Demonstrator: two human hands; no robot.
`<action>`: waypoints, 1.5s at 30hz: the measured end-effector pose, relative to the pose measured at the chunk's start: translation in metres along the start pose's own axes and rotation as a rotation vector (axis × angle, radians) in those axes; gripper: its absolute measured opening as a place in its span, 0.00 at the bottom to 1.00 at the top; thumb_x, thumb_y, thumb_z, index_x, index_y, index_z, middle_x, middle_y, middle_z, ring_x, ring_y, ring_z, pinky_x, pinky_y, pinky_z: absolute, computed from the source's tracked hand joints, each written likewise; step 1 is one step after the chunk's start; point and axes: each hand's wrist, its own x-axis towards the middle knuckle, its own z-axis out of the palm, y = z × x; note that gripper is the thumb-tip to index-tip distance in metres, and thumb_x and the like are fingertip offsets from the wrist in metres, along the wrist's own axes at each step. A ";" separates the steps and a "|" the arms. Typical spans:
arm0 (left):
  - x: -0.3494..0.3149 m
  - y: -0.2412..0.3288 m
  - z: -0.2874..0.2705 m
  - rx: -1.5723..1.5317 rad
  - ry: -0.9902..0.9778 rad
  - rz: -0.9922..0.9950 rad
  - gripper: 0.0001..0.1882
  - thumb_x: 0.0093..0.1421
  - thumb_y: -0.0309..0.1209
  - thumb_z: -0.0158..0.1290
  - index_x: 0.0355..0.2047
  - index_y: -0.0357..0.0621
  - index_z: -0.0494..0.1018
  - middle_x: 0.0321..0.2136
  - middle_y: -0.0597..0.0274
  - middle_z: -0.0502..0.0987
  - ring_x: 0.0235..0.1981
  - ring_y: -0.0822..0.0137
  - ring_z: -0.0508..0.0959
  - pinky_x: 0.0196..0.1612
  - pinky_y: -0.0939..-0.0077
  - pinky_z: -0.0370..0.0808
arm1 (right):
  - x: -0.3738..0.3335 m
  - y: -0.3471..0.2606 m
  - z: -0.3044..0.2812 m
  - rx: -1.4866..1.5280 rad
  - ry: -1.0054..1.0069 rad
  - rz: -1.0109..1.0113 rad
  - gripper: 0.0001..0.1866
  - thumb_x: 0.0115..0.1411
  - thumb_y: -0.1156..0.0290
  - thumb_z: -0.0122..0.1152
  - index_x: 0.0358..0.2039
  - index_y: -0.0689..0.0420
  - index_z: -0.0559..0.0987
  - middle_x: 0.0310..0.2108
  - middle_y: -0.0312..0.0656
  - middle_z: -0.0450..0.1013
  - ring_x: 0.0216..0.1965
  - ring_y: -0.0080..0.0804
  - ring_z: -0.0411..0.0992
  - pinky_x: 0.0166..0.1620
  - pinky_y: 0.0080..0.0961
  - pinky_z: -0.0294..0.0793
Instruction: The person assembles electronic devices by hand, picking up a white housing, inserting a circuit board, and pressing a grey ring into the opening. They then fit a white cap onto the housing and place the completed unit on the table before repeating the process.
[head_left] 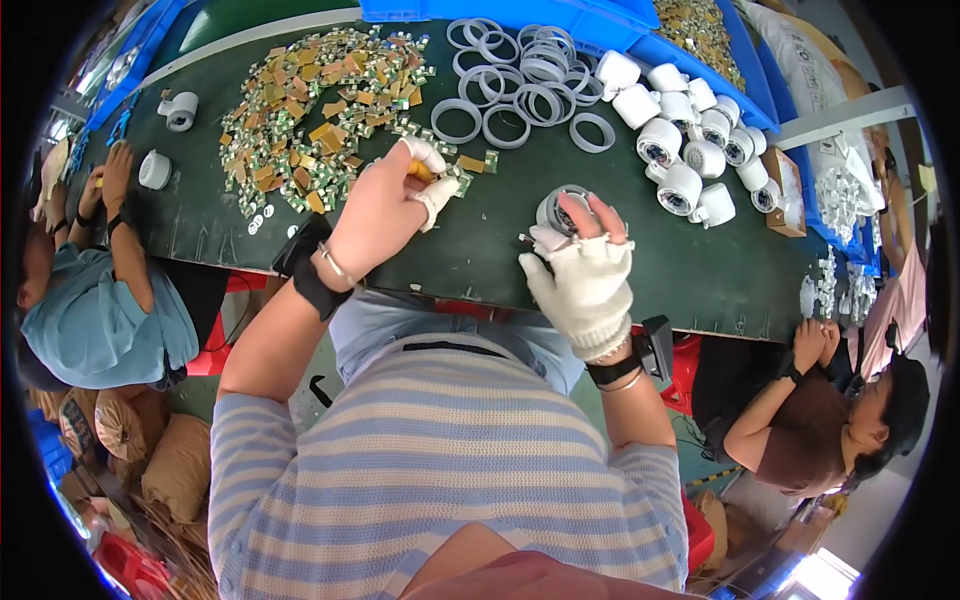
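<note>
My left hand (385, 205), with white covers on some fingertips, is closed on a small yellow-orange object (421, 172), mostly hidden by the fingers. It hovers at the right edge of a pile of small green circuit boards (290, 150), many with orange-brown patches. My right hand (585, 285) wears a white knit glove with bare fingertips. Its fingers curl over a round white housing (556, 203) with a dark, shiny inside, held against the green table. The glove and fingers cover part of that housing.
Translucent rings (457, 121) lie at the far middle. Several white housings (680, 188) are heaped at the right, beside a small cardboard box (785, 192). Blue bins (600, 25) line the back. White round stickers (255, 224) lie near the front edge. Other people (110, 300) sit left and right.
</note>
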 end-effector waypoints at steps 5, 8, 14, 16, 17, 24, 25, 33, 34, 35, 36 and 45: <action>-0.026 0.002 0.007 -0.431 -0.162 -0.089 0.14 0.69 0.24 0.58 0.53 0.42 0.73 0.42 0.66 0.79 0.40 0.75 0.79 0.41 0.80 0.78 | -0.002 0.011 0.014 -0.005 0.091 -0.078 0.11 0.52 0.69 0.74 0.36 0.47 0.83 0.52 0.39 0.77 0.57 0.47 0.71 0.64 0.57 0.64; -0.039 0.003 0.016 -0.518 -0.223 -0.041 0.12 0.70 0.27 0.59 0.52 0.43 0.74 0.40 0.68 0.81 0.37 0.78 0.80 0.34 0.82 0.74 | 0.007 -0.001 -0.006 0.425 0.059 0.066 0.07 0.58 0.74 0.70 0.37 0.52 0.82 0.36 0.40 0.79 0.47 0.45 0.76 0.62 0.48 0.68; -0.057 0.002 0.016 -0.597 -0.390 -0.154 0.15 0.68 0.20 0.58 0.54 0.38 0.73 0.46 0.62 0.79 0.47 0.71 0.80 0.53 0.73 0.78 | 0.018 -0.011 -0.009 0.774 -0.194 0.044 0.05 0.55 0.76 0.72 0.32 0.55 0.83 0.27 0.39 0.75 0.33 0.39 0.75 0.42 0.33 0.72; -0.063 0.003 0.018 -0.669 -0.434 -0.093 0.14 0.68 0.20 0.58 0.53 0.37 0.73 0.46 0.63 0.79 0.48 0.71 0.81 0.54 0.73 0.78 | 0.018 -0.011 -0.005 0.837 -0.207 0.060 0.06 0.53 0.74 0.73 0.31 0.53 0.83 0.23 0.38 0.75 0.28 0.38 0.73 0.39 0.35 0.70; -0.064 0.005 0.018 -0.691 -0.440 -0.095 0.14 0.68 0.20 0.59 0.53 0.37 0.73 0.46 0.62 0.79 0.49 0.71 0.81 0.55 0.74 0.78 | 0.018 -0.011 -0.006 0.838 -0.208 0.060 0.06 0.53 0.74 0.73 0.31 0.53 0.83 0.23 0.38 0.75 0.28 0.38 0.73 0.39 0.35 0.70; -0.066 0.015 0.015 -0.402 -0.372 -0.037 0.12 0.66 0.21 0.61 0.49 0.37 0.76 0.44 0.62 0.82 0.48 0.71 0.83 0.53 0.75 0.79 | 0.018 -0.011 -0.010 0.815 -0.275 0.102 0.07 0.52 0.74 0.73 0.29 0.52 0.81 0.24 0.37 0.75 0.30 0.38 0.75 0.41 0.35 0.71; -0.067 0.019 0.014 -0.313 -0.359 -0.006 0.11 0.66 0.21 0.62 0.48 0.37 0.76 0.42 0.62 0.83 0.47 0.72 0.83 0.52 0.75 0.79 | 0.018 -0.010 -0.009 0.795 -0.268 0.085 0.07 0.52 0.74 0.73 0.29 0.52 0.81 0.24 0.37 0.76 0.31 0.38 0.75 0.42 0.35 0.72; -0.066 0.015 0.009 -0.271 -0.476 -0.037 0.12 0.66 0.21 0.61 0.49 0.37 0.77 0.41 0.60 0.85 0.45 0.74 0.83 0.51 0.76 0.80 | 0.018 -0.007 -0.011 0.868 -0.319 0.043 0.08 0.50 0.75 0.75 0.30 0.52 0.83 0.30 0.37 0.77 0.41 0.39 0.77 0.45 0.33 0.74; -0.066 0.011 0.011 -0.334 -0.429 0.014 0.11 0.66 0.23 0.61 0.48 0.38 0.77 0.40 0.58 0.85 0.41 0.71 0.85 0.46 0.75 0.80 | 0.018 -0.007 -0.011 0.894 -0.328 0.086 0.09 0.50 0.73 0.77 0.31 0.52 0.84 0.30 0.36 0.78 0.42 0.40 0.78 0.46 0.34 0.74; -0.067 0.008 0.012 -0.395 -0.381 0.064 0.11 0.67 0.25 0.61 0.48 0.39 0.77 0.38 0.55 0.86 0.38 0.69 0.87 0.42 0.74 0.81 | 0.018 -0.006 -0.011 0.898 -0.328 0.084 0.09 0.50 0.73 0.77 0.31 0.52 0.84 0.30 0.36 0.78 0.42 0.40 0.78 0.46 0.34 0.74; -0.067 0.009 0.011 -0.393 -0.378 0.062 0.11 0.67 0.25 0.61 0.48 0.39 0.77 0.38 0.55 0.86 0.38 0.69 0.87 0.42 0.74 0.81 | 0.019 -0.005 -0.012 0.795 -0.326 0.013 0.09 0.50 0.71 0.78 0.31 0.51 0.85 0.31 0.36 0.79 0.42 0.40 0.78 0.47 0.36 0.74; -0.081 0.020 0.011 -0.117 -0.306 0.120 0.09 0.65 0.22 0.62 0.45 0.40 0.79 0.35 0.59 0.85 0.37 0.70 0.85 0.39 0.74 0.80 | 0.024 -0.012 -0.008 0.558 -0.253 -0.187 0.09 0.48 0.66 0.80 0.30 0.46 0.87 0.30 0.34 0.80 0.43 0.40 0.78 0.59 0.51 0.72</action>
